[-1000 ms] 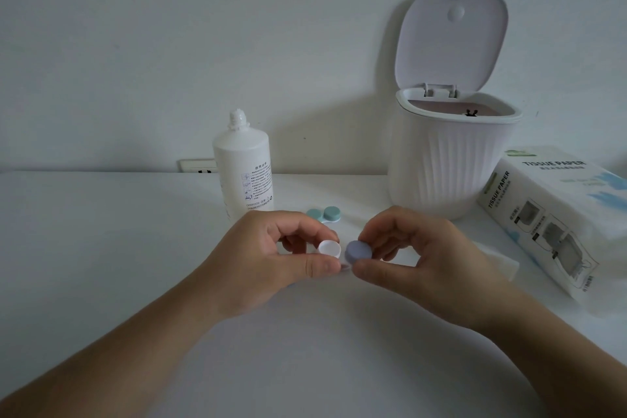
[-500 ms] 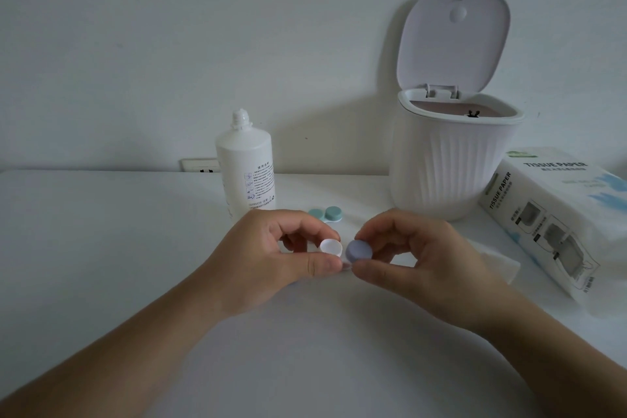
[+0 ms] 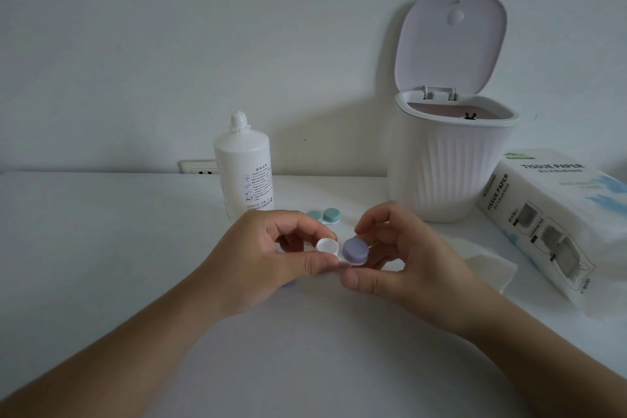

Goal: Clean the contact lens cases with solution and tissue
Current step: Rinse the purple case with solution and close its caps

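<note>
We are holding a small contact lens case (image 3: 342, 253) between both hands, just above the near middle of the white table (image 3: 101, 248). Our left hand (image 3: 271, 258) is pinching the end with the white cap (image 3: 328, 245), thumb in front and curled fingers behind. Our right hand (image 3: 403, 258) is gripping the lilac cap (image 3: 355, 250) at the other end, forefinger over its top and thumb below it.

We are judging this to be the opening step: the lilac cap is sitting tilted, as if it is being unscrewed, though we cannot tell whether it is already loose. A bit of lilac is also peeking out under our left hand; what it is we cannot tell.

A second case, with teal caps (image 3: 324, 215), is lying on the table just beyond our hands. The solution bottle (image 3: 243, 166) is standing farther back on the left. A loose tissue (image 3: 488, 265) is lying to the right, beside the tissue paper pack (image 3: 556, 224), and the ribbed bin (image 3: 451, 166) is standing open at the far right.

Next we are likely needing to twist the cap off, put it down, then reach for the bottle. The case is small and slippery-looking, so the left pinch needs to be firm.
</note>
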`<state>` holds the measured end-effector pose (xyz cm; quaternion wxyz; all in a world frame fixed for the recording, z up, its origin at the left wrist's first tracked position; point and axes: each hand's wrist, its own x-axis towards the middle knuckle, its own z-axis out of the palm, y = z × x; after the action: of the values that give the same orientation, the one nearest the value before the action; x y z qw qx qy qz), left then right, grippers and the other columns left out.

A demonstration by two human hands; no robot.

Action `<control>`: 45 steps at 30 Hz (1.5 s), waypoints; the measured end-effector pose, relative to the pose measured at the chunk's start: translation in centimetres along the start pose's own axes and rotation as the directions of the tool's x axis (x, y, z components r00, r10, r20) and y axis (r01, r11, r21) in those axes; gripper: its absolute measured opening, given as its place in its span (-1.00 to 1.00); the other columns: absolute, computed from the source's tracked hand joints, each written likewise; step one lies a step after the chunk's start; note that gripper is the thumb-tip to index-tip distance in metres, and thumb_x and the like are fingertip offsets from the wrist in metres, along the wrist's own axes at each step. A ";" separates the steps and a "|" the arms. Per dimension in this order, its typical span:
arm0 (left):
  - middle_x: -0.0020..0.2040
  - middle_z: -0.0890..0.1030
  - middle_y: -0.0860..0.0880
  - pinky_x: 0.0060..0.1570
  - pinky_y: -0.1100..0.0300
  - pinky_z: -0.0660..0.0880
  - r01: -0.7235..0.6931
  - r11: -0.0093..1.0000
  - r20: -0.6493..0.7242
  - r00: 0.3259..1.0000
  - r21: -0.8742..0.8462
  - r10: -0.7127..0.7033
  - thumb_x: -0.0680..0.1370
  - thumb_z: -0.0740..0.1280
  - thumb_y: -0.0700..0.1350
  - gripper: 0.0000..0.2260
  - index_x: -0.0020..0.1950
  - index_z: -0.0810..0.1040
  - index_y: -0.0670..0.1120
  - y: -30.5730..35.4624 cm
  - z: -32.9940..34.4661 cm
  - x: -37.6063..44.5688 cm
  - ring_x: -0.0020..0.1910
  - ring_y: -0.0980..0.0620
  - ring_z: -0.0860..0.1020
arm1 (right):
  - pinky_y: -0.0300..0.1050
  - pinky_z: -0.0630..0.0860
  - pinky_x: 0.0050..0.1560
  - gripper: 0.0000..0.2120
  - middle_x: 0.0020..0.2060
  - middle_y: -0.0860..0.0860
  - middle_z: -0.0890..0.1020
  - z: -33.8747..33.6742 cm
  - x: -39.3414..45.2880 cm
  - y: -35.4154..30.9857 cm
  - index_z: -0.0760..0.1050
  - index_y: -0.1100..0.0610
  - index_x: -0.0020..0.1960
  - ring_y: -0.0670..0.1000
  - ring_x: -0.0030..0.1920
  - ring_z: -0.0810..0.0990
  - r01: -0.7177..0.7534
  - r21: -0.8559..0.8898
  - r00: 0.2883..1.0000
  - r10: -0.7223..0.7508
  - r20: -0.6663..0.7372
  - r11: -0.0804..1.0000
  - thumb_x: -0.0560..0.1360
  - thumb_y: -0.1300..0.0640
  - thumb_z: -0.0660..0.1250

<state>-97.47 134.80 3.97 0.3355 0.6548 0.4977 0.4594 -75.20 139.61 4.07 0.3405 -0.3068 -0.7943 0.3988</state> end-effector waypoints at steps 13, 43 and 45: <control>-0.12 0.65 -0.28 -0.30 0.13 0.57 0.006 1.000 -0.005 1.000 -0.006 -0.006 0.30 0.60 0.12 -0.74 -0.07 0.74 0.09 0.4 -0.2 -0.1 -0.21 -0.26 0.54 | -0.06 0.61 0.04 -0.53 -0.06 -0.07 0.73 -0.6 -0.1 0.1 0.45 -0.18 0.19 -0.03 -0.11 0.69 0.001 0.042 0.998 -0.004 0.055 0.999 0.36 -0.25 0.51; -0.05 0.56 0.31 -0.23 0.37 0.39 -0.007 0.809 0.041 0.999 0.587 -0.021 0.27 0.60 0.26 -0.65 -0.01 0.59 0.35 0.1 -4.0 -0.5 -0.10 0.13 0.51 | -0.45 0.50 -0.04 -0.76 -0.14 -0.18 0.72 -1.1 -0.1 0.2 0.65 -0.15 0.00 -0.17 -0.12 0.68 0.017 -0.032 1.000 -0.016 0.015 0.999 0.35 -0.14 0.45; -0.06 0.57 0.22 -0.20 0.27 0.47 0.011 0.786 0.042 0.998 0.618 -0.047 0.25 0.53 0.36 -0.61 0.02 0.58 0.34 -0.3 -4.4 -0.4 -0.11 0.13 0.53 | -0.45 0.49 -0.05 -0.76 -0.15 -0.17 0.72 -1.0 0.0 0.2 0.65 -0.15 0.00 -0.15 -0.13 0.67 0.014 -0.028 1.000 -0.013 0.018 1.000 0.35 -0.15 0.45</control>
<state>-101.74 134.39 5.12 0.1239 0.7331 0.6211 0.2480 -74.31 140.13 4.35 0.3318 -0.3027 -0.8049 0.3879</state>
